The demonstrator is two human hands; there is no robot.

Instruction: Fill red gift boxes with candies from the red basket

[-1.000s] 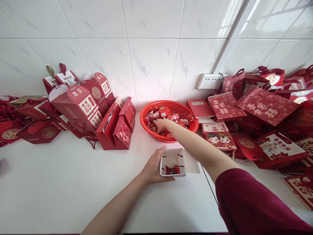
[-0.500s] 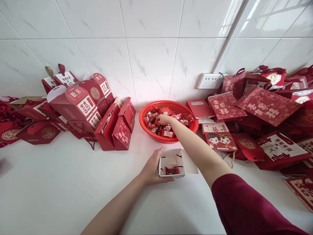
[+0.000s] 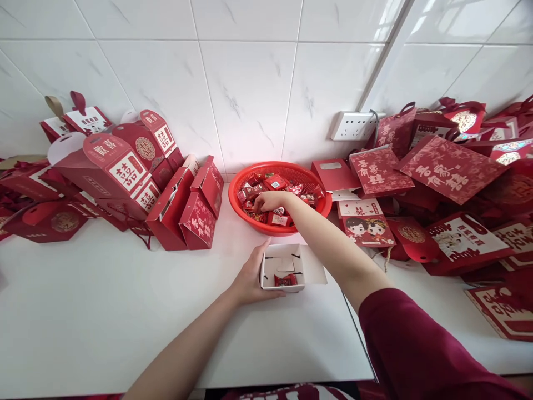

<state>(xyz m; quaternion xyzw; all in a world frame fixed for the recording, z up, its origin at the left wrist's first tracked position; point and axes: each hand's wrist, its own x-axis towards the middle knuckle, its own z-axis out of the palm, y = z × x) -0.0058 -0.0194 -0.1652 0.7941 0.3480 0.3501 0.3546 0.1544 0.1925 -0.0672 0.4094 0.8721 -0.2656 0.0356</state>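
Note:
My left hand grips the left side of a small open box, white inside, its flap spread out to the right. A red-wrapped candy lies at the bottom of that box. Behind it stands a red plastic basket filled with wrapped candies, mostly red. My right hand reaches into the basket, its fingers bent down and drawn together among the candies. Whatever is between those fingertips is hidden.
Folded red gift boxes are stacked at the left, beside upright red boxes. More red boxes and bags pile up at the right. A white power strip sits against the tiled wall. The white table's front edge shows below.
The camera view has tilted down and shifted a little. My right hand has moved slightly within the basket, fingers now lower among the candies. My left hand still holds the box.

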